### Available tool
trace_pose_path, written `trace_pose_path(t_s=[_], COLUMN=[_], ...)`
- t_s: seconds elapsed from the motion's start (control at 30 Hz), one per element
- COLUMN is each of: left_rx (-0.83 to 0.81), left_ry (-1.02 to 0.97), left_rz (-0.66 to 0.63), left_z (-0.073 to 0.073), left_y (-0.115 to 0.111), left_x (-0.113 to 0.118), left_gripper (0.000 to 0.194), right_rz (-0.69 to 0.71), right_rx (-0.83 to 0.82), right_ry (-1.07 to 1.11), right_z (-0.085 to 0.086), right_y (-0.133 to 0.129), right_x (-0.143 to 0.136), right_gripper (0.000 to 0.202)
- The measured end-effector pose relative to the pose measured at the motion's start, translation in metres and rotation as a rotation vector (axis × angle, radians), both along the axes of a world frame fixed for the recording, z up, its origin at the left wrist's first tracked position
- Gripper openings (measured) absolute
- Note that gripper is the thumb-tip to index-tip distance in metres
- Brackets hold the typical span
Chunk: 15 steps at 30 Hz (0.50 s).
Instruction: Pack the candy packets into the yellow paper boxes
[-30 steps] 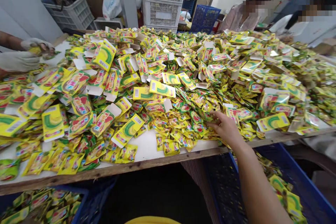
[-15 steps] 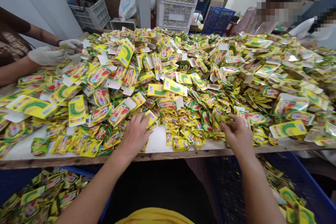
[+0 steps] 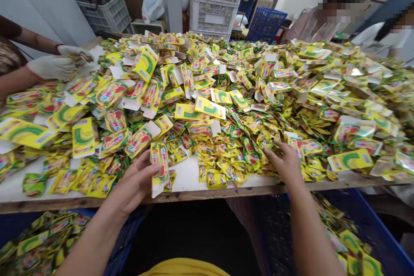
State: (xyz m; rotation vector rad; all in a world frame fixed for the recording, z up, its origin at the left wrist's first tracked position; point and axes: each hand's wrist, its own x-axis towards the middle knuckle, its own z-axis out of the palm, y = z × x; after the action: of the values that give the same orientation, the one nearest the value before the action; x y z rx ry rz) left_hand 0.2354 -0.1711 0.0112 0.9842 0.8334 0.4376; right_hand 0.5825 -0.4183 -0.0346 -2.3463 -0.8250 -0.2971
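Note:
My left hand (image 3: 137, 181) holds a small yellow carton (image 3: 160, 166) upright near the table's front edge, its white flap pointing down. My right hand (image 3: 284, 159) rests at the front of the heap, fingers apart, touching yellow and green sachets (image 3: 254, 159); nothing is seen held in it. Between my hands, more yellow sachets (image 3: 216, 179) lie on the white tabletop (image 3: 189, 174). Many cartons (image 3: 210, 108), several with open flaps, are piled behind and to both sides.
Blue crates (image 3: 384, 224) with packets stand below the table edge at both sides. A co-worker's gloved hands (image 3: 53, 67) are at the left end. Behind the heap are stacked white crates (image 3: 213, 15) and two other people (image 3: 310, 26).
My left hand has turned, moved left and towards me, and now grips a carton. My right hand has shifted slightly left, fingers still among the sachets.

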Motion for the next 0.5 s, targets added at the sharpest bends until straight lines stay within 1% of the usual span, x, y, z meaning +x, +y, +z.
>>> trace_pose_path(t_s=[0.07, 0.1, 0.13, 0.17, 0.2, 0.23, 0.3, 0.33, 0.37, 0.4, 0.43, 0.5], left_rx=[-0.032, -0.036, -0.044, -0.061, -0.084, -0.104, -0.108, -0.086, -0.046, 0.011, 0.082, 0.251], left_ry=[-0.067, -0.096, -0.119, -0.136, -0.147, -0.155, -0.168, -0.164, -0.145, -0.109, -0.066, 0.008], left_rz=[0.008, 0.015, 0.016, 0.004, -0.021, -0.048, -0.078, -0.076, -0.065, -0.049, -0.038, -0.064], left_z=[0.002, 0.001, 0.0, -0.002, -0.004, -0.007, -0.012, -0.015, -0.017, -0.019, -0.019, -0.02], left_y=[-0.002, -0.003, -0.005, -0.006, -0.007, -0.008, -0.01, -0.011, -0.012, -0.012, -0.01, -0.004], left_x=[0.007, 0.011, 0.016, 0.02, 0.024, 0.027, 0.03, 0.031, 0.031, 0.029, 0.027, 0.02], left_gripper=[0.062, 0.064, 0.065, 0.066, 0.064, 0.062, 0.057, 0.055, 0.052, 0.049, 0.048, 0.055], right_rz=[-0.075, -0.112, -0.143, -0.143, -0.104, 0.013, 0.375, 0.544, 0.68, 0.774, 0.835, 0.88], right_rx=[0.0, 0.051, 0.143, 0.242, 0.328, 0.361, 0.25, 0.191, 0.133, 0.068, 0.002, -0.12], right_ry=[-0.011, -0.027, -0.035, -0.029, -0.013, 0.024, 0.062, 0.052, 0.039, 0.035, 0.037, 0.061], right_z=[0.003, 0.008, 0.014, 0.021, 0.028, 0.035, 0.042, 0.042, 0.04, 0.036, 0.032, 0.024], right_y=[0.0, 0.0, 0.0, 0.002, 0.005, 0.009, 0.021, 0.028, 0.035, 0.039, 0.043, 0.045], right_x=[0.004, 0.001, -0.007, -0.019, -0.035, -0.054, -0.092, -0.11, -0.124, -0.135, -0.143, -0.147], right_gripper=[0.04, 0.038, 0.035, 0.032, 0.028, 0.023, 0.009, 0.01, 0.018, 0.024, 0.029, 0.032])
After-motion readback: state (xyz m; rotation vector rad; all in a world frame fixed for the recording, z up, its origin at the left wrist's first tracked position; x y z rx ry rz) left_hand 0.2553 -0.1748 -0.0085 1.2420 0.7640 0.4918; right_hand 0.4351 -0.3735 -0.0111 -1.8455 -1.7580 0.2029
